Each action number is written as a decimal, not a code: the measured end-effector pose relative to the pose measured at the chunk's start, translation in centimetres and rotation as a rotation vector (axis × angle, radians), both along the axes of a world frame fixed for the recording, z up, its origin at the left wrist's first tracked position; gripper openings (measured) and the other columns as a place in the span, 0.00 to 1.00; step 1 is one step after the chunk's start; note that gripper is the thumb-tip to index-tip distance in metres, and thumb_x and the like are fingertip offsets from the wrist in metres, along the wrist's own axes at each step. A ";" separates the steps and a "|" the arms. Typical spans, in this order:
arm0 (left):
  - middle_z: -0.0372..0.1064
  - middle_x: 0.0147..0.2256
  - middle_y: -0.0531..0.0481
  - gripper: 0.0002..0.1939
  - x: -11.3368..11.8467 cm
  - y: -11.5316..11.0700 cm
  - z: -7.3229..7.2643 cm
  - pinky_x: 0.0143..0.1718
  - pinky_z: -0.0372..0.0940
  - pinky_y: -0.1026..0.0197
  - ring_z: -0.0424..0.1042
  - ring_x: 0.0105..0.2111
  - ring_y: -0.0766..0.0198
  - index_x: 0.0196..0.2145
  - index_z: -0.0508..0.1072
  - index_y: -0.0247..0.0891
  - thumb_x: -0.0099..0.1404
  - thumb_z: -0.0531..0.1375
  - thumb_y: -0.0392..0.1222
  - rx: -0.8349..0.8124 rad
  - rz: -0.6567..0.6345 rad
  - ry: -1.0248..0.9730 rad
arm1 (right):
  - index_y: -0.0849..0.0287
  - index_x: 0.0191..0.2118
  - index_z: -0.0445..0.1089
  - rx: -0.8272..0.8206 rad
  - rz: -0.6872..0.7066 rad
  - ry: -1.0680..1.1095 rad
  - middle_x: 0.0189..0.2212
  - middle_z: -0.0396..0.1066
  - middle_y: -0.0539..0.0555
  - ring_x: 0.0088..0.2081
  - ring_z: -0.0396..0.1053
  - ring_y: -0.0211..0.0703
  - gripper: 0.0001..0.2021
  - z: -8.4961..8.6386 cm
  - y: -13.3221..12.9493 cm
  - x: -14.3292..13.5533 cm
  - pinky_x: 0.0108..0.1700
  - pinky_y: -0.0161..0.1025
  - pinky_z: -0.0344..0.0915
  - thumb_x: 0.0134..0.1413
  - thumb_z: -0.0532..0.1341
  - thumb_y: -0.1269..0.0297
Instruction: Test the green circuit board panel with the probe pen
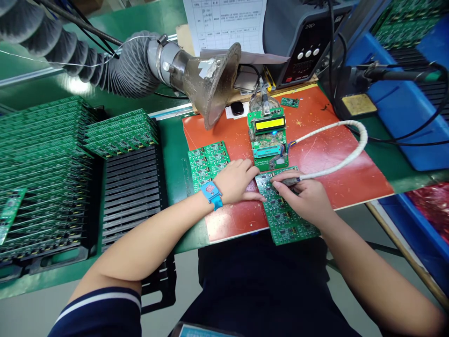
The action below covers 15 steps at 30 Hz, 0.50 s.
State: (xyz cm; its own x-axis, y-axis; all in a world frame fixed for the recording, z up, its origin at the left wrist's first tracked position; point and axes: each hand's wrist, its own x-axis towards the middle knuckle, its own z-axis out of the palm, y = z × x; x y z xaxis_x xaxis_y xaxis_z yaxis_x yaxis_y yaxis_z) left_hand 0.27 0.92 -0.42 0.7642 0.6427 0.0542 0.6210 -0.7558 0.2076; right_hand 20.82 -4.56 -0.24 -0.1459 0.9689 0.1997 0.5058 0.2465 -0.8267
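My right hand (305, 194) is closed round a dark probe (290, 181) on a white sleeved cable (351, 161). The probe's tip is at the upper part of a green circuit panel (286, 229), which reaches over the table's front edge. My left hand (236, 180), a blue band on its wrist, lies with fingers apart at the panel's left edge. It partly covers a second green panel (206, 161). Behind the hands stands a programmer board (268, 138) with a lit yellow display, a blue light and a teal socket; the cable runs to it.
Black racks (131, 196) with many upright green boards (42, 178) fill the left. A fume hose with a clear funnel (213, 84) hangs above the orange mat (228, 227). At the back right are a soldering station (305, 47), a soldering iron and a blue bin (403, 140).
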 end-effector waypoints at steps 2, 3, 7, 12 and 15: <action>0.66 0.40 0.41 0.40 0.0 0.0 0.0 0.42 0.61 0.53 0.66 0.40 0.52 0.46 0.67 0.33 0.58 0.48 0.74 -0.002 0.000 -0.004 | 0.56 0.33 0.71 0.011 0.001 0.000 0.33 0.73 0.54 0.38 0.72 0.46 0.03 0.1 0.0 -0.1 0.39 0.39 0.70 0.57 0.60 0.65; 0.66 0.40 0.41 0.40 0.0 0.0 0.0 0.42 0.61 0.53 0.66 0.40 0.52 0.46 0.67 0.33 0.58 0.48 0.74 -0.001 0.000 -0.006 | 0.56 0.33 0.71 0.016 0.003 0.001 0.33 0.73 0.53 0.38 0.72 0.45 0.03 0.2 0.1 -0.1 0.38 0.39 0.70 0.56 0.60 0.65; 0.66 0.40 0.41 0.40 0.0 -0.1 0.2 0.42 0.61 0.53 0.66 0.40 0.52 0.47 0.67 0.33 0.58 0.48 0.74 -0.012 0.004 0.009 | 0.56 0.33 0.71 0.016 0.004 -0.005 0.33 0.73 0.53 0.38 0.72 0.45 0.03 0.3 0.1 -0.1 0.38 0.39 0.70 0.56 0.60 0.66; 0.66 0.41 0.41 0.40 0.1 -0.1 0.5 0.42 0.61 0.54 0.66 0.41 0.52 0.47 0.68 0.32 0.58 0.50 0.73 -0.026 0.012 0.039 | 0.57 0.34 0.71 0.009 -0.001 -0.008 0.33 0.73 0.54 0.38 0.72 0.45 0.04 0.1 0.1 -0.1 0.38 0.39 0.70 0.57 0.60 0.65; 0.66 0.41 0.41 0.39 0.1 0.0 0.5 0.42 0.61 0.54 0.66 0.40 0.52 0.47 0.67 0.32 0.58 0.49 0.73 -0.023 0.006 0.033 | 0.56 0.34 0.71 0.001 0.003 0.000 0.34 0.73 0.54 0.38 0.72 0.45 0.04 0.1 0.1 -0.1 0.38 0.39 0.70 0.57 0.60 0.64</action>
State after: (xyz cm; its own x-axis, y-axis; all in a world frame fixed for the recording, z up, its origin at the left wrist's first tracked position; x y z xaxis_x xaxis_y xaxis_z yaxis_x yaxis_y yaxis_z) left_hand 0.35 0.88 0.04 0.7614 0.6482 0.0138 0.6324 -0.7472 0.2041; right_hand 20.70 -4.50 -0.13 -0.1487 0.9682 0.2012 0.5048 0.2492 -0.8265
